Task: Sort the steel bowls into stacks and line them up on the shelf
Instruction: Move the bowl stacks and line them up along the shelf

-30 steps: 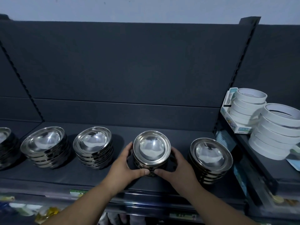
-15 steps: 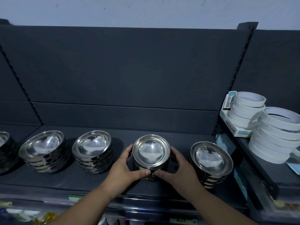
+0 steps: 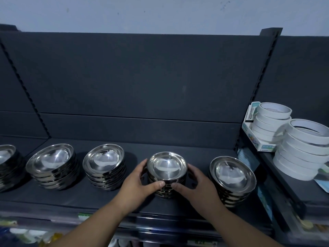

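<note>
Several stacks of shiny steel bowls stand in a row on the dark shelf (image 3: 74,198). The middle stack of steel bowls (image 3: 167,168) is narrower and sits on the shelf between my hands. My left hand (image 3: 138,182) cups its left side and my right hand (image 3: 194,184) cups its right side, thumbs nearly meeting at the front. To its left stand a wider stack (image 3: 104,162), another stack (image 3: 51,162), and a partly cut-off stack (image 3: 7,157) at the left edge. The right stack (image 3: 232,175) stands just beyond my right hand.
White tape rolls (image 3: 302,148) and a second pile (image 3: 270,122) on a small box sit on the neighbouring shelf at the right. A dark upright post (image 3: 256,90) divides the two shelves. The shelf's back panel (image 3: 142,77) rises behind the bowls. Packaged goods show below the front edge.
My hands stay around the middle stack, which has hardly shifted on the shelf. The view has tilted up a little, so everything sits lower in frame.
</note>
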`<state>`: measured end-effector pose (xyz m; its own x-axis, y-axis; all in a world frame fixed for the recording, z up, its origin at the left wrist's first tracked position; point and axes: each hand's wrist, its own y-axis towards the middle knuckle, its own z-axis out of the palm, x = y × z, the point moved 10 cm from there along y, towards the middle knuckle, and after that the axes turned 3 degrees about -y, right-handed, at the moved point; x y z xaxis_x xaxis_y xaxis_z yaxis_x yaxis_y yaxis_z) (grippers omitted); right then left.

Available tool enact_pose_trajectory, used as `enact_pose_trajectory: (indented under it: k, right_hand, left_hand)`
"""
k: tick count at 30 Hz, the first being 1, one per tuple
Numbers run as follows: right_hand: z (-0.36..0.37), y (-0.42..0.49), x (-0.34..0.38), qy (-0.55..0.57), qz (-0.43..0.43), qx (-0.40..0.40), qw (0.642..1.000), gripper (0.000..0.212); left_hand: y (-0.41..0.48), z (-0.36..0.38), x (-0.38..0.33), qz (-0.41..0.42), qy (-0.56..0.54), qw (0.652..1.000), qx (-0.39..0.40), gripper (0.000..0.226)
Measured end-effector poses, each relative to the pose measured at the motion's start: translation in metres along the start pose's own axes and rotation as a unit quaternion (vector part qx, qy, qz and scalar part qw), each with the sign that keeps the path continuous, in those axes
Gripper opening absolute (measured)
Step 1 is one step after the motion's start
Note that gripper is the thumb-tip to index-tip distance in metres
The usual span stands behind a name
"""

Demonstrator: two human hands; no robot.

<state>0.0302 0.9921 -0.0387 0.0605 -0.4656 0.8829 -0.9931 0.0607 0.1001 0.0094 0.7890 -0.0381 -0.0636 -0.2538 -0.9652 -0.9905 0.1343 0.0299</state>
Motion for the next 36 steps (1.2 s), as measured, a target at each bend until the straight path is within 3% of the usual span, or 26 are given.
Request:
enact_pose_trajectory:
  k: [7,13,22,36]
  right_hand:
    - [0.001,-0.002,-0.003,0.002,-0.008,-0.003,1.0,0.067]
    - [0.013,-0.007,-0.014,-0.012,0.011,0.028,0.999,0.086]
    - [0.026,-0.002,-0.02,-0.031,0.025,0.022,0.999,0.08]
    - [0.029,0.005,-0.022,-0.006,0.018,0.018,1.0,0.086]
  left_hand:
    - [-0.003,0.002,0.005,0.0,-0.016,1.0,0.01,0.09]
    - [-0.011,0.006,0.012,-0.012,-0.026,1.0,0.01,0.096]
    - [-0.004,0.014,0.019,-0.02,-0.091,0.995,0.021,0.087]
    - [0.001,0.009,0.026,-0.019,-0.081,0.997,0.006,0.093]
